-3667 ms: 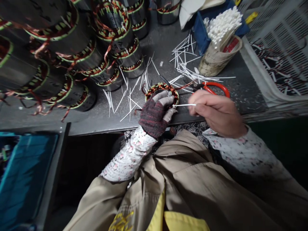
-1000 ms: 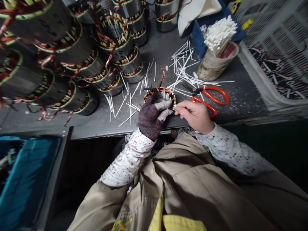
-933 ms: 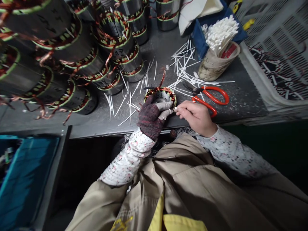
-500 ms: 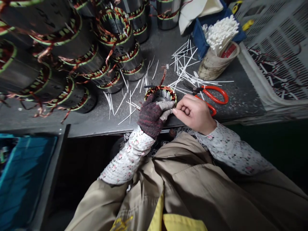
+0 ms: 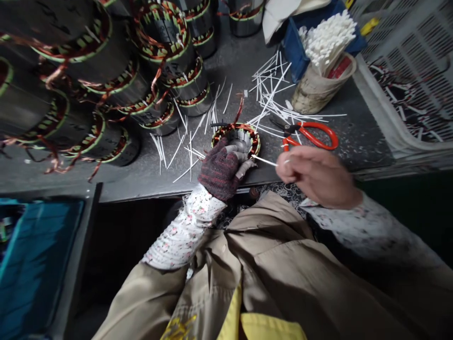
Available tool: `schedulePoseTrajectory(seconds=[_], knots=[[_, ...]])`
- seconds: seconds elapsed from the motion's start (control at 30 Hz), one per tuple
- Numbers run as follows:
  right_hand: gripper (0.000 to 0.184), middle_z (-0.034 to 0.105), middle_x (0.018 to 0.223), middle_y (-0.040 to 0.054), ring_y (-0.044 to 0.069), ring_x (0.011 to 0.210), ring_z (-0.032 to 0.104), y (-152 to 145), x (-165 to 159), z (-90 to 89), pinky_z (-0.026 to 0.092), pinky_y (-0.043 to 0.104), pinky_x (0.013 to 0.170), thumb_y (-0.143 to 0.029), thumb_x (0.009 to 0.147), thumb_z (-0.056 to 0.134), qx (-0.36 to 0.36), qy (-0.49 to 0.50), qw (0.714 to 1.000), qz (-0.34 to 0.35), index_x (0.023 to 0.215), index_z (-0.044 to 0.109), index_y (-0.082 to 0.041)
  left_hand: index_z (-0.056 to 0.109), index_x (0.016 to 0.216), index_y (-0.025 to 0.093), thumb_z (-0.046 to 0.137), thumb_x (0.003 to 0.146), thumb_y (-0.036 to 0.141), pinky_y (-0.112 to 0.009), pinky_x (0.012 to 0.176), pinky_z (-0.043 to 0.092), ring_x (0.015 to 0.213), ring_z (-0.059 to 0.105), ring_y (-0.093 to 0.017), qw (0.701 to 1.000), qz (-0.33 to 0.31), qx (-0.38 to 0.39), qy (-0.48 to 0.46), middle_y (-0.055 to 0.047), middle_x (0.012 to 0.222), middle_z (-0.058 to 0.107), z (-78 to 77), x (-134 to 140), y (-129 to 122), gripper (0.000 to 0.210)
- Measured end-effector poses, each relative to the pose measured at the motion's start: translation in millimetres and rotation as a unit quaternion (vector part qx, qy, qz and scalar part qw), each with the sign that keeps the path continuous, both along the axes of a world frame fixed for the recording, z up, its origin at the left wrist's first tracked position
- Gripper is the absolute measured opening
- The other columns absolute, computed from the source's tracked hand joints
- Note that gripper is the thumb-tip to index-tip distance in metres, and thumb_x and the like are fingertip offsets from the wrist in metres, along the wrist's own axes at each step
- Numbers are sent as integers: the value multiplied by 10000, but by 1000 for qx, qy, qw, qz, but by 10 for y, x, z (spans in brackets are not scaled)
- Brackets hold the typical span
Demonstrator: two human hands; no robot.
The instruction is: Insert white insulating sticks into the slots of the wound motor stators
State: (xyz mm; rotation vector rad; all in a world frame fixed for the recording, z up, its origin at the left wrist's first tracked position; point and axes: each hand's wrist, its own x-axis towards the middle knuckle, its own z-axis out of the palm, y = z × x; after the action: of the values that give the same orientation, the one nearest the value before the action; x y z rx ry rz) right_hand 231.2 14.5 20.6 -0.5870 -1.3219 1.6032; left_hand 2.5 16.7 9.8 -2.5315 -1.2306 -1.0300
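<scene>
A small motor stator with copper windings and a green-yellow insulated rim lies on the bench in front of me. My left hand, in a dark knitted glove with pale covered fingertips, grips its near left side, fingers over the rim. My right hand is bare, blurred, and right of the stator. Its fingers are pinched on a thin white cord, which runs taut to the stator's near right edge. Red-handled scissors lie just beyond my right hand. A copper lead sticks up behind the stator.
Stacked larger stators fill the left of the bench. Loose white strips lie scattered around. At right stand a cup of white sticks, a blue bin and a white slatted crate. A teal bin sits lower left.
My right hand has moved right, away from the stator, drawing the white cord out into view. My left hand stays on the stator.
</scene>
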Motion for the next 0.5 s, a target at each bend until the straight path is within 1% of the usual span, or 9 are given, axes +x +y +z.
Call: schedulePoseTrajectory(seconds=[0.07, 0.17, 0.23, 0.3, 0.37, 0.4, 0.43, 0.47, 0.5], knots=[[414, 469, 598, -26, 85, 587, 490, 54, -48, 65, 390, 233, 569, -385, 947, 729, -9, 39, 998, -40, 642, 551, -170, 614, 957, 208, 684, 994, 309, -419, 1084, 589, 1005, 755, -182, 1000, 5, 19, 12, -26, 960, 750, -22, 66, -8, 128], [331, 503, 660, -12, 97, 643, 544, 341, -294, 121, 472, 256, 647, -280, 958, 635, 8, 75, 992, -98, 675, 492, -186, 632, 965, 171, 695, 971, 273, -474, 1078, 592, 999, 758, -225, 999, 10, 40, 21, -71, 975, 755, -87, 238, -25, 120], [279, 546, 714, 11, 114, 659, 572, 568, -480, 79, 496, 280, 650, -256, 1009, 502, 14, 21, 992, -123, 736, 473, -204, 641, 993, 150, 688, 956, 251, -499, 1037, 612, 1019, 757, -262, 998, 2, 52, 25, -118, 1017, 759, -111, 331, -40, 117], [297, 612, 790, 41, 138, 711, 608, 689, -562, -6, 527, 304, 669, -346, 1048, 468, 56, -77, 987, -131, 784, 488, -212, 644, 1055, 157, 674, 955, 248, -518, 1038, 609, 1049, 752, -274, 997, -29, 65, 41, -127, 1068, 764, -78, 344, -57, 139], [330, 664, 915, 77, 179, 866, 654, 644, -497, -104, 565, 347, 767, -448, 1030, 531, 166, -139, 951, -220, 797, 518, -214, 644, 1172, 196, 670, 971, 278, -588, 1149, 522, 1172, 717, -290, 994, -36, 66, 81, -84, 1151, 766, 23, 253, -65, 219], [319, 672, 955, 87, 199, 937, 660, 568, -425, -155, 570, 368, 817, -446, 1016, 562, 234, -154, 917, -283, 799, 534, -215, 645, 1226, 225, 670, 978, 299, -626, 1200, 460, 1207, 701, -295, 992, -32, 60, 106, -55, 1162, 769, 94, 174, -58, 260], [275, 674, 967, 89, 210, 977, 662, 471, -342, -209, 568, 380, 847, -401, 1008, 579, 299, -164, 879, -333, 807, 554, -216, 653, 1259, 247, 665, 985, 318, -642, 1217, 427, 1202, 701, -294, 990, -32, 41, 128, -37, 1140, 775, 172, 81, -39, 284], [207, 677, 971, 89, 215, 994, 665, 366, -263, -268, 566, 383, 855, -334, 1003, 579, 356, -177, 846, -356, 834, 580, -215, 673, 1258, 260, 652, 992, 332, -620, 1204, 444, 1154, 716, -279, 990, -36, 9, 140, -26, 1089, 782, 252, -17, -5, 276], [133, 682, 976, 89, 214, 986, 671, 266, -199, -330, 565, 376, 840, -262, 996, 565, 400, -198, 824, -350, 882, 613, -212, 700, 1226, 259, 629, 1000, 335, -560, 1161, 500, 1068, 735, -249, 988, -53, -29, 142, -23, 1022, 785, 329, -112, 43, 248]])
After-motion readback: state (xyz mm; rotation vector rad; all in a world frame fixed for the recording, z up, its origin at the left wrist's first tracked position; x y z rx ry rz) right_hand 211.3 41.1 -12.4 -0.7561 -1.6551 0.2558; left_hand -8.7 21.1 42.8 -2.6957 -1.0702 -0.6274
